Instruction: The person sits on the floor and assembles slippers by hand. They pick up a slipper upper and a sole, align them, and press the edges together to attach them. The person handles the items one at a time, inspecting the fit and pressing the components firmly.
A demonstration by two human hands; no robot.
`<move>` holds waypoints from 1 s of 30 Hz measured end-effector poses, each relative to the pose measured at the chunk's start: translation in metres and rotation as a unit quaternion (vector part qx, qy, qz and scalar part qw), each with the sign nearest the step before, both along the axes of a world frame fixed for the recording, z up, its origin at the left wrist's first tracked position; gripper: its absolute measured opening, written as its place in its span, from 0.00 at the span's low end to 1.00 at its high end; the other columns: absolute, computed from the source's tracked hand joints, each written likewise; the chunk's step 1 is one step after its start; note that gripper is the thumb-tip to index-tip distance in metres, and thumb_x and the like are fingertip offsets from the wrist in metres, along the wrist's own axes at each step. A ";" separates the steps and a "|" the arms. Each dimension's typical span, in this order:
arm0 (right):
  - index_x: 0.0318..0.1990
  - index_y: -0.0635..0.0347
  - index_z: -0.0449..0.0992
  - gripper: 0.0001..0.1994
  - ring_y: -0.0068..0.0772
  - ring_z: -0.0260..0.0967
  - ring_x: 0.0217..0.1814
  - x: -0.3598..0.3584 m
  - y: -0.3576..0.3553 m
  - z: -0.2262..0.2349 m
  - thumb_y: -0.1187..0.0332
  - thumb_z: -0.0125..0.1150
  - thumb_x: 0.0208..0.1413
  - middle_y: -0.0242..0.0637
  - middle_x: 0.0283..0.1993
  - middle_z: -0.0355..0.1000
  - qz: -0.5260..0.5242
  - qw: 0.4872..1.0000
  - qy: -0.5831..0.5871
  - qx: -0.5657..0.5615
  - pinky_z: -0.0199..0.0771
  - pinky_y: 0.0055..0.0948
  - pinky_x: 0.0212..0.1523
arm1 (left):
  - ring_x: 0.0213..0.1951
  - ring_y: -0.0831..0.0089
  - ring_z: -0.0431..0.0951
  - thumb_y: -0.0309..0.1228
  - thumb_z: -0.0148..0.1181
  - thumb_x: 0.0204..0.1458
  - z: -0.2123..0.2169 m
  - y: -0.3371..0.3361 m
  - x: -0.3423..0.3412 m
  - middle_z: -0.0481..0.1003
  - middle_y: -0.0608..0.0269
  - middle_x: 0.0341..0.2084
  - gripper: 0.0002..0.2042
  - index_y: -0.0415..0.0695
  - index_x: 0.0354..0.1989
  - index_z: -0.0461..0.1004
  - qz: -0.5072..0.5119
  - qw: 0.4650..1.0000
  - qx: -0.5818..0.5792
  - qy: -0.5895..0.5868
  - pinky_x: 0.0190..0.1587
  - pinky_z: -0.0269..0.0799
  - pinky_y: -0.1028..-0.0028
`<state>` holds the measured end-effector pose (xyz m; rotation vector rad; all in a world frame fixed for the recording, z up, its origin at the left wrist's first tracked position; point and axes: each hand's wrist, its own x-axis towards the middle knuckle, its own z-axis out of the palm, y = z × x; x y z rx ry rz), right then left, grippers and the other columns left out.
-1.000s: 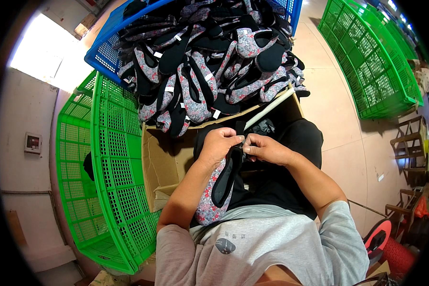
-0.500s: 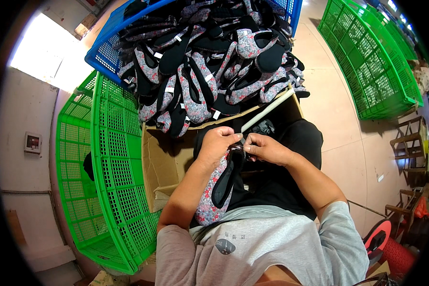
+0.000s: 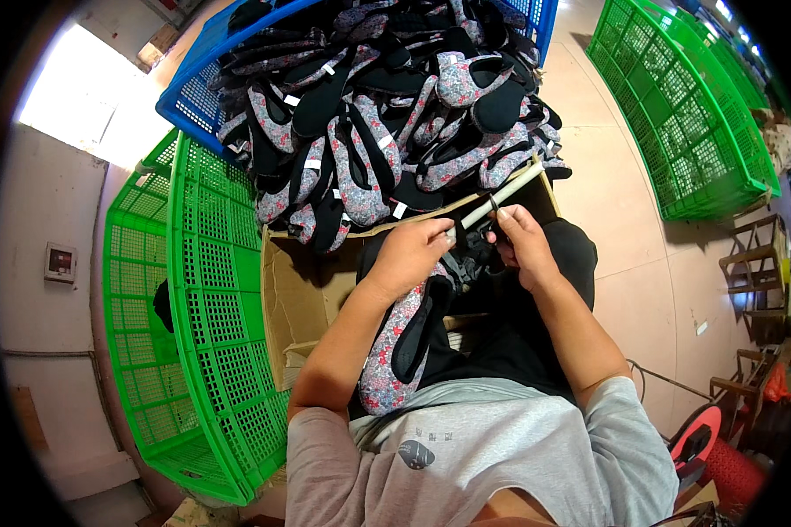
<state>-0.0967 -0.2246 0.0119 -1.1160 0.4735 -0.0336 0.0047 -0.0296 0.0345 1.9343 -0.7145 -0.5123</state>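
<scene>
A floral slipper (image 3: 387,373) with a black lining lies across my lap, its opening facing up. My left hand (image 3: 410,256) is closed at its far end, thumb and fingers pinched together; exactly what part they grip is hidden. My right hand (image 3: 526,244) is apart from the slipper, over to the right, fingers curled round a small, thin, dark object (image 3: 493,203) whose kind I cannot make out. A pale rod (image 3: 511,190) slants up from between my hands to the carton's far rim. Black crumpled material (image 3: 473,256) lies below the rod.
In front, a blue crate (image 3: 185,104) overflows with a heap of floral slippers (image 3: 357,176). An open cardboard carton (image 3: 294,285) stands before me. Green crates (image 3: 224,351) rise at my left, and another green crate (image 3: 677,114) stands at far right, near wooden stools (image 3: 754,268).
My right hand has left the slipper's end and moved up and right, the dark object now showing at its fingertips. My left hand has shifted slightly forward; the slipper stays on my lap.
</scene>
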 end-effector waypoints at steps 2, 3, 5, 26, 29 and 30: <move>0.44 0.54 0.68 0.10 0.11 0.50 0.19 -0.001 -0.001 -0.001 0.58 0.52 0.67 0.26 0.29 0.69 -0.009 1.000 -0.001 0.005 0.46 0.14 0.18 | 0.31 0.74 0.77 0.29 0.60 0.54 0.003 0.003 -0.001 0.79 0.60 0.28 0.09 0.37 0.38 0.79 -0.028 0.994 0.097 -0.038 0.37 0.71 0.73; 0.44 0.54 0.68 0.10 0.11 0.50 0.19 -0.002 -0.001 -0.003 0.58 0.52 0.67 0.27 0.29 0.69 -0.009 1.000 -0.002 0.008 0.46 0.14 0.18 | 0.32 0.72 0.78 0.29 0.59 0.53 0.009 0.007 0.000 0.79 0.59 0.29 0.10 0.37 0.40 0.79 -0.057 0.985 0.143 -0.078 0.39 0.72 0.73; 0.44 0.54 0.68 0.10 0.12 0.50 0.20 -0.004 -0.002 -0.004 0.59 0.52 0.67 0.27 0.30 0.69 -0.008 1.000 -0.003 0.013 0.47 0.14 0.19 | 0.34 0.67 0.79 0.28 0.59 0.51 0.019 0.013 -0.002 0.79 0.57 0.32 0.11 0.39 0.42 0.79 -0.084 0.980 0.155 -0.090 0.42 0.73 0.72; 0.51 0.63 0.66 0.14 0.26 0.71 0.41 -0.016 0.034 -0.009 0.66 0.56 0.64 0.38 0.40 0.73 0.248 0.930 -0.163 -0.216 0.72 0.29 0.44 | 0.49 0.56 0.77 0.19 0.55 0.47 -0.010 0.039 -0.060 0.79 0.52 0.43 0.13 0.41 0.42 0.79 0.128 0.970 -0.038 -0.201 0.53 0.71 0.64; 0.51 0.63 0.66 0.15 0.28 0.72 0.40 -0.016 0.039 -0.001 0.65 0.57 0.63 0.38 0.39 0.74 0.267 0.914 -0.157 -0.261 0.72 0.29 0.43 | 0.49 0.55 0.78 0.18 0.55 0.47 -0.012 0.040 -0.061 0.79 0.51 0.43 0.13 0.40 0.42 0.79 0.152 0.965 -0.055 -0.206 0.53 0.71 0.64; 0.50 0.63 0.66 0.15 0.31 0.73 0.39 -0.016 0.041 -0.001 0.64 0.57 0.63 0.40 0.38 0.74 0.261 0.912 -0.165 -0.272 0.73 0.31 0.42 | 0.49 0.55 0.78 0.17 0.55 0.47 -0.012 0.040 -0.061 0.79 0.51 0.43 0.13 0.40 0.42 0.79 0.153 0.966 -0.058 -0.202 0.53 0.71 0.64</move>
